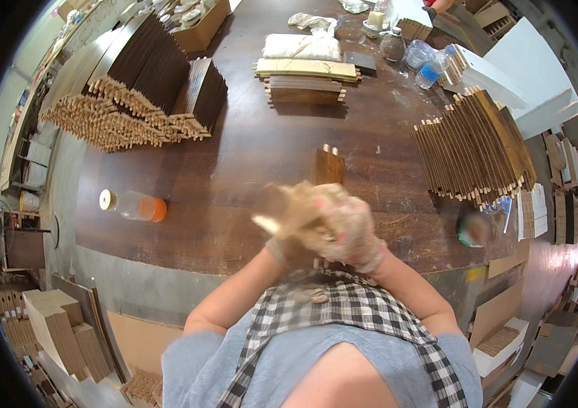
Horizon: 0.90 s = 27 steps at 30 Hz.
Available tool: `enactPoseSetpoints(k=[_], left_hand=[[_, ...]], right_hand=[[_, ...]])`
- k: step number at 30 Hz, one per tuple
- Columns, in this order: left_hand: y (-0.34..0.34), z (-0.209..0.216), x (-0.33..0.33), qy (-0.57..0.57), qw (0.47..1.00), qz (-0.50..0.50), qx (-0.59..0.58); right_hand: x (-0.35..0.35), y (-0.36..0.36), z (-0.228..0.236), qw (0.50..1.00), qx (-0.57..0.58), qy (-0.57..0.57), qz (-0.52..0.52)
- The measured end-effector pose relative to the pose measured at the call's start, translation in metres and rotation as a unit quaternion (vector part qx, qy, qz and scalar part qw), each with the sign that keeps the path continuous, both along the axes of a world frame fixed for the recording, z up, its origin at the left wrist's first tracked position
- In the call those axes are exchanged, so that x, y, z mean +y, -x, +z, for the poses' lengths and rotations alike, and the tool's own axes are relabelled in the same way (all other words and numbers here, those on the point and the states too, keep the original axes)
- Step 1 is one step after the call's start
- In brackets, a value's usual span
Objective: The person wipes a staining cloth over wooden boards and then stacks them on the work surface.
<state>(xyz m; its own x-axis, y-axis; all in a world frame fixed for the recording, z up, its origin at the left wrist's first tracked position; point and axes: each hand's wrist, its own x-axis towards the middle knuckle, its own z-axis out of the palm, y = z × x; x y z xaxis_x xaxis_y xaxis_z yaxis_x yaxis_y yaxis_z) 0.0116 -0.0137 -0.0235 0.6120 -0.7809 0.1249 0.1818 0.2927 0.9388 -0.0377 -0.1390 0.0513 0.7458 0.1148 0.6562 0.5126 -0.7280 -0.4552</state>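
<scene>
At the table's near edge, in front of my body, both my gloved hands are close together. My right hand [348, 228] is closed over a dark wooden board [329, 167], with pale dowel pegs sticking out of its far end. Beside it, my left hand [299, 228] is smeared by motion, so its fingers do not show clearly. A blurred brown shape with a pale edge [270, 211] is at the left hand; its kind cannot be made out. My hands hide the middle of the board.
Pegged boards are stacked at the far left [139, 75] and at the right [472, 149]. A bottle of orange liquid [143, 207] lies on the left. More pegged boards [306, 90] lie at the back, near a water bottle [434, 68]. A small round container [474, 230] stands near right.
</scene>
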Motion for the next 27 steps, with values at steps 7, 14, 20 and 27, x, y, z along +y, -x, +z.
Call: enactPoseSetpoints(k=[7, 14, 20, 27], left_hand=[[0.003, 0.027, 0.006, -0.004, 0.873, -0.167, 0.459], [-0.112, 0.037, 0.027, -0.214, 0.948, 0.165, -0.165], [-0.245, 0.075, 0.027, -0.564, 0.523, 0.372, -0.519], [-0.311, 0.019, 0.038, -0.7, 0.399, 0.329, -0.493]], right_hand=[[-0.087, -0.073, -0.026, 0.977, -0.018, -0.092, -0.192], [-0.099, -0.032, -0.06, 0.924, 0.072, -0.325, -0.187], [-0.088, -0.005, -0.085, 0.914, 0.151, -0.328, -0.185], [-0.099, -0.008, -0.113, 0.854, 0.206, -0.449, -0.165]])
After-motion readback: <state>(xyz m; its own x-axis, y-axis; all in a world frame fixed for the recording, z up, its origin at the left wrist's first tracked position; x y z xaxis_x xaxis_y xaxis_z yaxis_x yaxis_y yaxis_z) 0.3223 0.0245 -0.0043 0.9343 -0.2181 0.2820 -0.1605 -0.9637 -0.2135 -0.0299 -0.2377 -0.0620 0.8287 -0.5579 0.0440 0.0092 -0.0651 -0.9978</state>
